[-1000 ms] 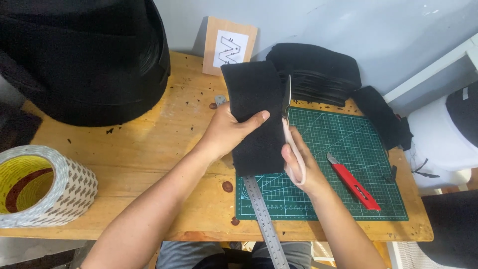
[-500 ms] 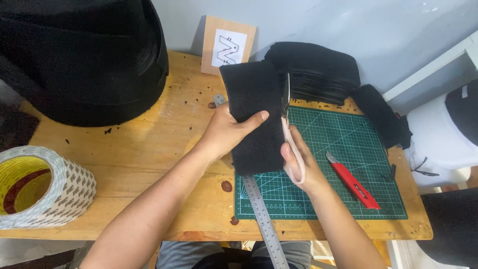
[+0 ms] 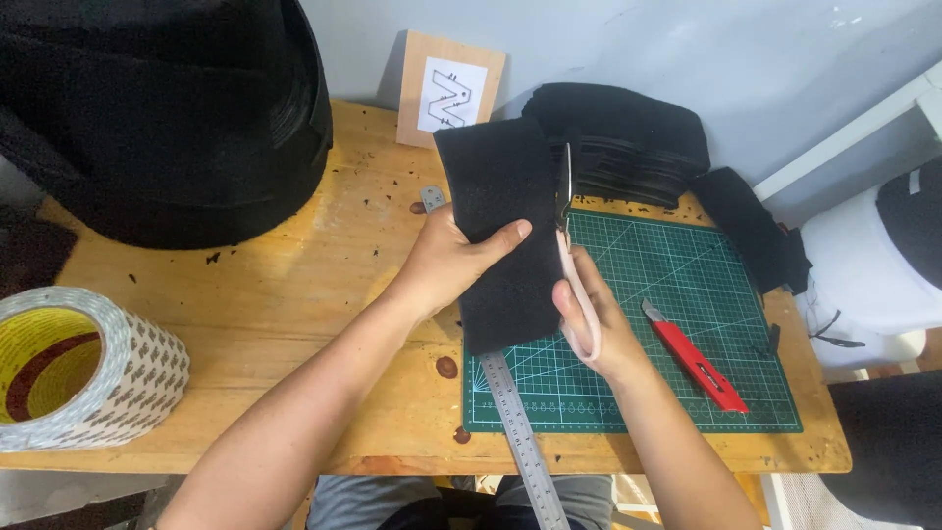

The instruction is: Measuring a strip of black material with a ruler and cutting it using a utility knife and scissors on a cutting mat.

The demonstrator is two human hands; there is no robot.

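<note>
Scissors with pale pink handles [image 3: 577, 285] in the right hand [image 3: 601, 329] cut along the right edge of a soft, floppy black fabric strip [image 3: 505, 231]; the left hand [image 3: 453, 263] pinches it mid-length above the green cutting mat [image 3: 677, 324].

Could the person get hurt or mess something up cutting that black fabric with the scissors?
Maybe. The left hand grips the black fabric with its thumb close to the scissors in the right hand, so a slip might nick it. The fabric is held up in the air, so the cut could wander. The red knife lies on the green mat near the right arm and could get bumped.
</note>
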